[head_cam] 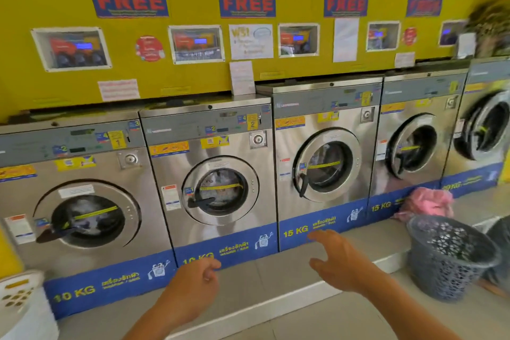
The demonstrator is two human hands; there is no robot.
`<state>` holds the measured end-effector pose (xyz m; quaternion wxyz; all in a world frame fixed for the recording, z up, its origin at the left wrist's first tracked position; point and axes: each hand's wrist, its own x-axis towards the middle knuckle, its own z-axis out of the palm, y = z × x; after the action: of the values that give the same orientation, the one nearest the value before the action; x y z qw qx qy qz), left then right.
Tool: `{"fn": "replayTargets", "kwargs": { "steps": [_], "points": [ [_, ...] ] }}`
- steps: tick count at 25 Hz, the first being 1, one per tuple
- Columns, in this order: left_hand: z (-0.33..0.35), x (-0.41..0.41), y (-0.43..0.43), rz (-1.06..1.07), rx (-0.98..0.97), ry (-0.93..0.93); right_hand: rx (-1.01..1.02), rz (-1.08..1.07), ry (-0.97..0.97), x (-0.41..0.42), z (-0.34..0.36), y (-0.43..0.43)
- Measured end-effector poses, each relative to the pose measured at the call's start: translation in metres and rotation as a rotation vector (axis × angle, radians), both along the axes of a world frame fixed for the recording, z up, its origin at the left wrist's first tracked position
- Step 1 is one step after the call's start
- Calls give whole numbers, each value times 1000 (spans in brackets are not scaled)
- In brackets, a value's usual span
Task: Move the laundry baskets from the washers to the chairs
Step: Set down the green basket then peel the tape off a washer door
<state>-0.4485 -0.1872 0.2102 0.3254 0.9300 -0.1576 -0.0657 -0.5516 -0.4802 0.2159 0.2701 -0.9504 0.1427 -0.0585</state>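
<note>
A grey perforated laundry basket (448, 257) stands tilted on the floor at the right, against the raised step before the washers. A second dark basket (501, 251) shows partly behind it at the frame's right edge. At the bottom left corner sits a white basket (19, 301), only partly in view. My left hand (193, 281) hovers low in the middle, fingers loosely curled, holding nothing. My right hand (336, 259) reaches toward the grey basket with fingers spread, still well left of it and empty. No chairs are in view.
A row of steel front-loading washers (215, 174) lines the yellow wall on a tiled step (276, 279). Pink cloth (426, 201) lies on the step before the fourth washer. A plant (489, 25) sits on top at the far right.
</note>
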Motion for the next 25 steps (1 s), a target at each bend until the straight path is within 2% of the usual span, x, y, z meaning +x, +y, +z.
{"fn": "replayTargets", "kwargs": {
  "steps": [7, 17, 21, 25],
  "points": [
    [-6, 121, -146, 14, -66, 27, -143, 32, 39, 135, 33, -150],
    [-1, 353, -341, -117, -57, -9, -135, -31, 59, 326, 30, -295],
    [28, 421, -433, -198, -71, -62, -72, -68, -8, 379, 40, -357],
    [25, 471, -515, -169, -62, -116, -105, -52, -18, 442, 40, -438]
  ]
}}
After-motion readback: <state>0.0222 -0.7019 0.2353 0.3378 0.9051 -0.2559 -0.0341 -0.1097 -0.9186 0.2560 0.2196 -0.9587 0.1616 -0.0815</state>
